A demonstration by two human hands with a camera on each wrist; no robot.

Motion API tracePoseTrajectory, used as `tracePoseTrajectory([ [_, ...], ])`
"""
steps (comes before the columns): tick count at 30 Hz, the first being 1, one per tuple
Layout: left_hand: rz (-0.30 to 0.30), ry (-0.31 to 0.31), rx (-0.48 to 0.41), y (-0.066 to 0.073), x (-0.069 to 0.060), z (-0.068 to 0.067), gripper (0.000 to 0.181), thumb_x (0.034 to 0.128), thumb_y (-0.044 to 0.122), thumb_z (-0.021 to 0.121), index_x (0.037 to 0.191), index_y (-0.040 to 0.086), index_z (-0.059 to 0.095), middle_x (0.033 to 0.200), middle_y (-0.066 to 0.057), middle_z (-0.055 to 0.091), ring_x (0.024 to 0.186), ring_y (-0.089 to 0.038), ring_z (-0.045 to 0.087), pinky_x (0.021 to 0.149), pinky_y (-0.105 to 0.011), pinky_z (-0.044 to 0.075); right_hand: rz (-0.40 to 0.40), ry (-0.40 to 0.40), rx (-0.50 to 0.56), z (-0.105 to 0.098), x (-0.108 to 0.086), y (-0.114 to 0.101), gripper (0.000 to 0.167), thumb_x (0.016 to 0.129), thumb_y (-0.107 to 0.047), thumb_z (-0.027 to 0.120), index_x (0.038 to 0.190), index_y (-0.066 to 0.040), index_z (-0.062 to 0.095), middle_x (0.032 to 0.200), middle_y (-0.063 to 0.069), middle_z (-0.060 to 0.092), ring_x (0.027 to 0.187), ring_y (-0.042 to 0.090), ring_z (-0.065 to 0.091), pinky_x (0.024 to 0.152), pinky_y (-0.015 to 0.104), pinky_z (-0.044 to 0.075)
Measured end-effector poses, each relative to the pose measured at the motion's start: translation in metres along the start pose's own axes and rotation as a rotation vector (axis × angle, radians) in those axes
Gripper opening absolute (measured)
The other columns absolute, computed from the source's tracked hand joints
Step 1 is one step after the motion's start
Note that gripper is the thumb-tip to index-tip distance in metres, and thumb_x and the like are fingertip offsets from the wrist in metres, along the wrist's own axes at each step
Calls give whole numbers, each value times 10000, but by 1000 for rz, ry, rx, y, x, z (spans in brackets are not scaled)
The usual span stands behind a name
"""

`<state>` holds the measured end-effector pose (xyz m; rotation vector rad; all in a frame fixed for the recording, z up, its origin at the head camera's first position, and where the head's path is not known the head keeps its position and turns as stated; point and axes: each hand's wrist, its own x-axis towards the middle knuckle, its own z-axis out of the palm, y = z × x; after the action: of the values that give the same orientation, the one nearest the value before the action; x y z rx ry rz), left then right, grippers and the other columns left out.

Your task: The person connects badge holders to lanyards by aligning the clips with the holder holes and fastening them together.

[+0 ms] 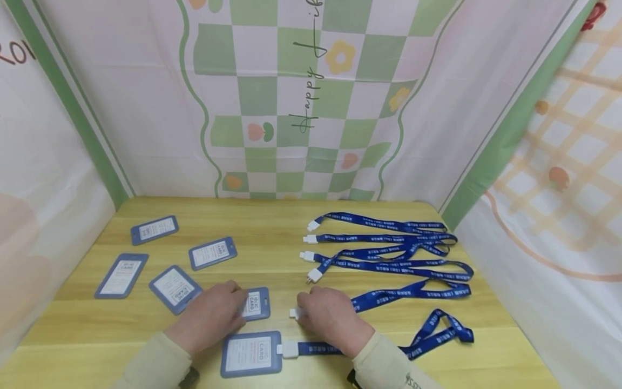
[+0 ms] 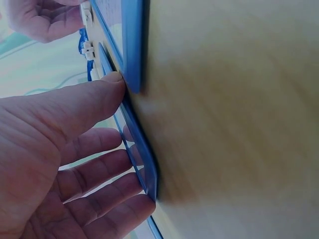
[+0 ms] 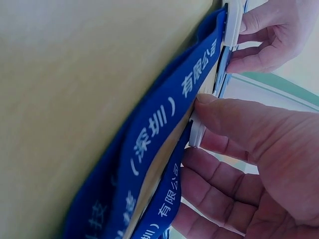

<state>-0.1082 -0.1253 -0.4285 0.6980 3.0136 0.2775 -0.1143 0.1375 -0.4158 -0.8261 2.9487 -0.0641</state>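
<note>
My left hand (image 1: 211,313) holds a blue-framed ID card holder (image 1: 256,304) by its edges, flat on the table. In the left wrist view, the thumb lies on the near edge of this card holder (image 2: 142,144) and the fingers reach over its face. To the right, my right hand (image 1: 332,317) pinches the white plastic clip (image 3: 197,130) of a blue lanyard (image 1: 389,298) with white lettering. The clip's tip points at the card holder, with a gap between them. Nearer me lies another card holder (image 1: 251,354), joined to a lanyard (image 1: 318,348) that passes below my right hand.
Several loose card holders (image 1: 212,253) lie on the left of the wooden table (image 1: 272,227); one is partly covered by my left hand. Several blue lanyards (image 1: 384,222) lie across the right, white clips facing left. A patterned cloth (image 1: 301,97) hangs behind the table.
</note>
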Motion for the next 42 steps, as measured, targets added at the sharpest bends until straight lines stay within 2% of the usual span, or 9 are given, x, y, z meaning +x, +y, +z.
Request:
tracePoseTrajectory([
  [8, -10, -8, -1, 0, 1, 1, 439, 843, 339, 861, 1206, 125, 738, 1044, -15, 708, 896, -154, 669, 798, -343, 613, 8, -1, -5, 0, 0, -1, 138, 894, -280, 796, 869, -187, 698, 659, -85, 527, 561, 70, 449, 468, 217, 388],
  [23, 32, 26, 8, 2, 0, 2, 398, 841, 332, 860, 1161, 124, 745, 1010, -3, 704, 864, -135, 658, 774, -320, 603, 11, -23, -18, -1, 2, -1, 150, 909, -308, 786, 898, -184, 702, 677, -80, 539, 573, 72, 456, 475, 218, 396],
  [33, 30, 16, 12, 4, 0, 0, 373, 845, 327, 861, 1144, 134, 749, 1006, -1, 702, 859, -133, 658, 764, -310, 598, 15, -10, -15, -1, 3, -3, 147, 914, -311, 783, 909, -184, 708, 678, -80, 529, 572, 75, 452, 468, 217, 389],
  [42, 27, 14, 16, 5, 0, 1, 364, 846, 323, 861, 1137, 134, 749, 994, 0, 698, 849, -134, 653, 755, -314, 595, 17, -32, 7, -4, 7, -6, 138, 926, -289, 763, 929, -157, 726, 721, -50, 571, 597, 85, 475, 499, 227, 423],
])
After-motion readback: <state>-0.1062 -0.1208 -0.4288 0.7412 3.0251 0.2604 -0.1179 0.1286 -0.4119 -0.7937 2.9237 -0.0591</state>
